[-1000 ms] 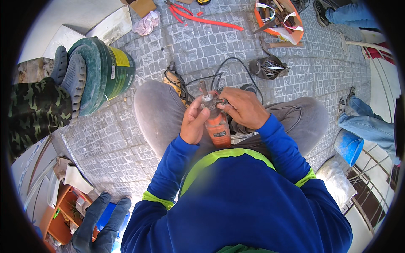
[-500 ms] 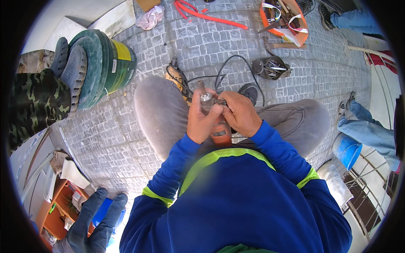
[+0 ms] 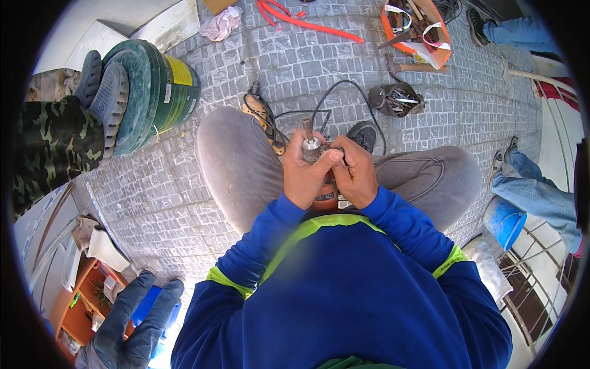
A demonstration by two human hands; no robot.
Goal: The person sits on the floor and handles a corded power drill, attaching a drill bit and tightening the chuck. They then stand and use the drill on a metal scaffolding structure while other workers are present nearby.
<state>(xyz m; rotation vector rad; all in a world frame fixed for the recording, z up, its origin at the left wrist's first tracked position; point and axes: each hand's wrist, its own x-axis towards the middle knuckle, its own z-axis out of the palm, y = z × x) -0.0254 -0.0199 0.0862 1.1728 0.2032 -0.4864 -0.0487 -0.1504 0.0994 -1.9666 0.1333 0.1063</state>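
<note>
In my lap, between my folded legs, an orange power drill points away from me, with a bit standing out of its metal chuck. My left hand is closed around the chuck. Pinched in my right hand at the chuck's right side is a small dark piece, which looks like a chuck key; the fingers cover most of it. My hands partly hide the drill's body.
A yellow corded power tool lies just beyond my left knee. Ahead to the right are a dark pouch of bits, a hammer and an orange tool bag. Someone's grey shoes rest on a green bucket. Other people's legs show around me.
Both hands and the drill have shifted slightly to the right. My right hand has turned at the chuck, its fingers now pointing more upward around the dark piece.
</note>
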